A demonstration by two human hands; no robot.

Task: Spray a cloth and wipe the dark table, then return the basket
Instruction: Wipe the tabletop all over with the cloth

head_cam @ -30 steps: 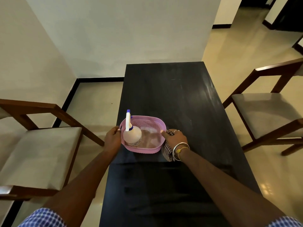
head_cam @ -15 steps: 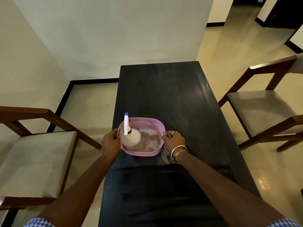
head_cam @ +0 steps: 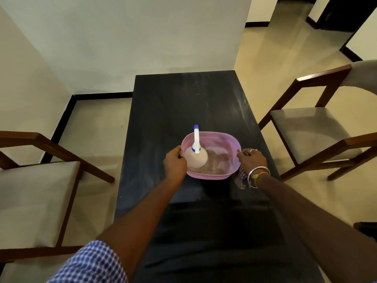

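A pink plastic basket [head_cam: 222,137] is over the middle of the dark table [head_cam: 183,103]. Whether it touches the tabletop I cannot tell. Inside it stands a white spray bottle [head_cam: 196,158] with a blue-tipped nozzle. My left hand [head_cam: 175,164] grips the basket's left rim. My right hand [head_cam: 252,160] grips the right rim and also holds a checked cloth [head_cam: 241,178], which hangs down below the wrist next to the basket.
A wooden chair with a grey seat [head_cam: 34,201] stands left of the table, and another chair [head_cam: 312,129] stands to the right. A white wall [head_cam: 142,37] rises behind the table's far end. Tiled floor [head_cam: 285,48] runs off at the back right.
The basket, held in both hands, has shifted to the right over the table, nearer its middle. The view has tilted, showing more of the near tabletop.
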